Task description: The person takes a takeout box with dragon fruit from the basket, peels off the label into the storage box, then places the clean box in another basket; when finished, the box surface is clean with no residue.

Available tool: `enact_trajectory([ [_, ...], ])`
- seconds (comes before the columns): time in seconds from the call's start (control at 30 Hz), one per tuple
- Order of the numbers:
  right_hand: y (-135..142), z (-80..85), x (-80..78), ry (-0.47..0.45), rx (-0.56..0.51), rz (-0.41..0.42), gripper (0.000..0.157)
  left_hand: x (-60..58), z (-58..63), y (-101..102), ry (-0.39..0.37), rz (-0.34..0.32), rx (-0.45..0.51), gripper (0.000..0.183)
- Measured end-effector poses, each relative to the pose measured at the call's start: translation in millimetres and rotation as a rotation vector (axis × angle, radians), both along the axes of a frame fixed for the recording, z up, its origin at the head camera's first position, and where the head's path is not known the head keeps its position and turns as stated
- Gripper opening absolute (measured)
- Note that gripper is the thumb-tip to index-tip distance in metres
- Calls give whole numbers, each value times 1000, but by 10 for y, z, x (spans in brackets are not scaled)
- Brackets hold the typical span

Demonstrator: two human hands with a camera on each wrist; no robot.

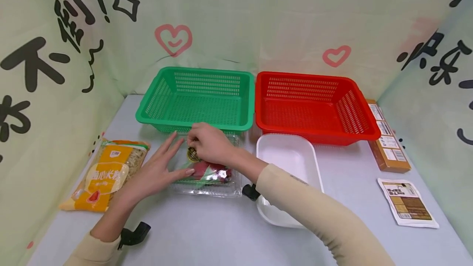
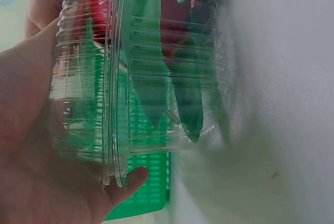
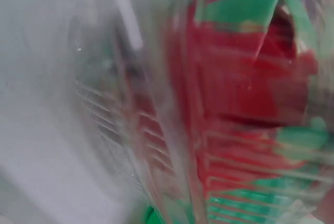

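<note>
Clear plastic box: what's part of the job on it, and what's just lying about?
Apparently in hand:
- clear plastic clamshell
- red and green contents
- left hand
- right hand

Seemingly lying about:
- green basket
- red basket
- white tray
- yellow rice-noodle packet
- brown carton
- white pouch

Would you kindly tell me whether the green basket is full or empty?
The green basket looks empty: in the head view its floor shows bare, with nothing lying on it.
</note>
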State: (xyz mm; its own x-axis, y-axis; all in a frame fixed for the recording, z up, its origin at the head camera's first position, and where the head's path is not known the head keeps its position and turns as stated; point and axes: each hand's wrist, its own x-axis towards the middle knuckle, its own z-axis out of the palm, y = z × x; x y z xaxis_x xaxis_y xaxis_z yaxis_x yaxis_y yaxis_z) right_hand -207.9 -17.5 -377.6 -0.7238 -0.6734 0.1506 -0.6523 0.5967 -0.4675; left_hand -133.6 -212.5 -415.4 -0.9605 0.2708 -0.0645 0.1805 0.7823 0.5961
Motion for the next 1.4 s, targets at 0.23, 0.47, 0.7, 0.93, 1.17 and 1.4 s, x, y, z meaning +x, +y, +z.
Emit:
enact_trajectory([
  [0.23, 56, 54, 37, -18, -69, 19, 18, -22, 5, 1, -2, -8, -1, 101],
  [0.47, 115, 175, 104, -65, -127, 19, 17, -20, 7, -7, -11, 0, -5, 102],
  [0.7, 241, 272, 118, -79, -162, 3, 15, -17, 13, -1, -17, 11, 0, 104],
  [0.93, 461, 304, 47, -88, -185, 30, 18, -19, 8, 4, -15, 13, -4, 103],
  [1.17, 691, 375, -34, -127, -143, 16, 17, -15, 15, 9, -18, 15, -16, 102],
  [1.4, 911, 450, -57, -155, -89, 3, 15, -15, -4, 13, -24, 19, -10, 103],
])
